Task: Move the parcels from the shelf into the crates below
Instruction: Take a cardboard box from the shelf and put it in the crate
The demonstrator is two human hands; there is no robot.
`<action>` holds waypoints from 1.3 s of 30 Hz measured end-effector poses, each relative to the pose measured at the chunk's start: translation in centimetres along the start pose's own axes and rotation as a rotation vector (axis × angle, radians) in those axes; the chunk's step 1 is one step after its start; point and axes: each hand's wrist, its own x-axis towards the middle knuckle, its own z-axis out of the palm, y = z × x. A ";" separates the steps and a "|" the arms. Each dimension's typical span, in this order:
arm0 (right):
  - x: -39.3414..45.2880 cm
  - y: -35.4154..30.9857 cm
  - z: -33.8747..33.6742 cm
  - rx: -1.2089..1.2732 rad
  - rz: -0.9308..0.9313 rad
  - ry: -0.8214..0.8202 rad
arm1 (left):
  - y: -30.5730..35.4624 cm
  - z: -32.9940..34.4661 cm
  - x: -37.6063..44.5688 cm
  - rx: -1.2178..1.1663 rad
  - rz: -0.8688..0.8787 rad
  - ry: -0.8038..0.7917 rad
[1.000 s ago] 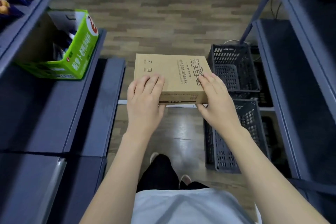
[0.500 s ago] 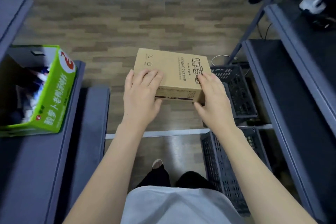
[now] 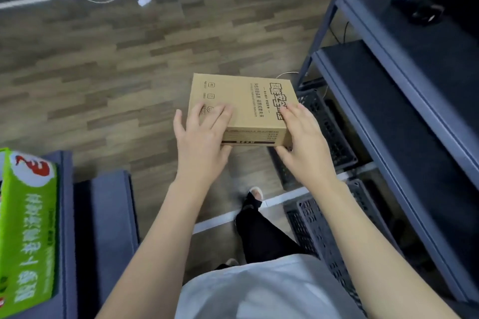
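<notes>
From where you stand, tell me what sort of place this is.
Probably a stockroom or packing area. Dark metal shelving lines an aisle, slotted plastic crates sit on the floor beneath it, and both hands hold a brown cardboard parcel. A green printed carton sits on the opposite shelf.

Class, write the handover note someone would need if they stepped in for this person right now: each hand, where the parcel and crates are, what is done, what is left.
Left hand: fingers spread on the parcel's top, thumb at its near left edge, gripping.
Right hand: grips the parcel's near right corner.
Parcel: brown cardboard, held in the air over the floor, beside the far crate.
Near crate: on the floor under the right shelf. Neither crate's contents can be fully seen.
Done: parcel is off the shelf.
Left: lower it into a crate and let go.
</notes>
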 end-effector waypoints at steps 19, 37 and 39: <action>15.9 12.7 -5.9 -0.085 0.354 0.266 | 6.8 7.7 28.1 -0.195 0.458 0.042; 26.9 15.4 -3.2 -0.206 0.807 0.536 | 8.5 15.8 47.0 -0.418 0.914 -0.121; 27.7 15.2 -2.9 -0.225 0.843 0.557 | 8.5 16.5 48.5 -0.443 0.964 -0.123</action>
